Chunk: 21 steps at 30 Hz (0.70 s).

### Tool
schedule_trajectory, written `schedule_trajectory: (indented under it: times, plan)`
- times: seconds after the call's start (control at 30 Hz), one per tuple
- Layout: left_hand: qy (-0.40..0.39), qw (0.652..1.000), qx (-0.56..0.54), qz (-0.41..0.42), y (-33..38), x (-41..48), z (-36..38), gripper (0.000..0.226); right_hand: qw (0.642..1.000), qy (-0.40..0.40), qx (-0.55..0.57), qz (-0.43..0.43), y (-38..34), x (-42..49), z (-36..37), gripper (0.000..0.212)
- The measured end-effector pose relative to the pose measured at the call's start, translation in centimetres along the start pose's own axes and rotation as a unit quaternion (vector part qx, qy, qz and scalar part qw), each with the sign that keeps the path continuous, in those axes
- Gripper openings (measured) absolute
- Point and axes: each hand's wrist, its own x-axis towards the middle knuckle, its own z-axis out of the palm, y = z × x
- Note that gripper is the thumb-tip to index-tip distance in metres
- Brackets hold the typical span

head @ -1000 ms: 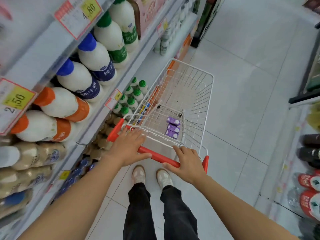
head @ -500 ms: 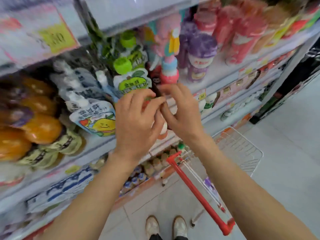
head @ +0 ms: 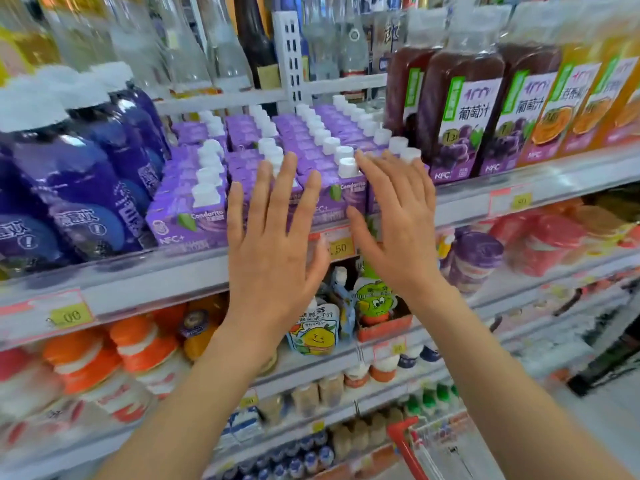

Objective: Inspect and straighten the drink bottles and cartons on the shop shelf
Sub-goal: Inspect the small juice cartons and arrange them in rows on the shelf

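Both hands have left the drink pouches (head: 313,332) they were fingering half a second ago and have risen to the shelf (head: 156,275) above, where they are now apart and flattened.

At the far left of that shelf stand dark blue bottles (head: 79,188) with white caps. Just beside them, the purple cartons (head: 187,216) fill the middle of the shelf in several rows running front to back, each with a white screw cap (head: 347,167).

The left hand (head: 273,244) is held wide, fingers straight and spread, its fingertips over the fronts of the front-row cartons. Whether they press the cartons cannot be told. The pouches show below, between the two wrists.

The right hand (head: 398,216) is likewise wide and holds nothing, its fingers reaching up beside the front caps. A red corner of the shopping cart (head: 403,441) shows low down.

To the right of the cartons stand tall grape juice bottles (head: 460,123), then orange juice bottles (head: 568,98).
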Motion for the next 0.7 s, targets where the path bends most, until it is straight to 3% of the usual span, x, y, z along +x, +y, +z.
schedule_trajectory:
  times: [0.33,0.47,0.63,0.7]
  plan:
    - [0.005,0.998,-0.051,0.026,-1.6,2.2,-2.0,0.05,0.999,-0.024,-0.043,-0.019,-0.1,2.4,-2.2,0.03]
    - [-0.015,0.999,-0.047,0.0,-2.1,3.3,-2.6,0.051,0.998,-0.041,-0.016,-0.052,-0.3,5.3,-3.8,0.021]
    - [-0.077,0.997,-0.006,-0.016,-2.5,4.0,-2.8,0.055,0.969,-0.237,0.054,-0.05,-0.4,8.3,-4.1,0.025]
    - [-0.086,0.996,-0.001,-0.015,-2.7,4.1,-3.1,0.055,0.962,-0.26,0.069,-0.047,0.1,8.8,-3.7,0.02]
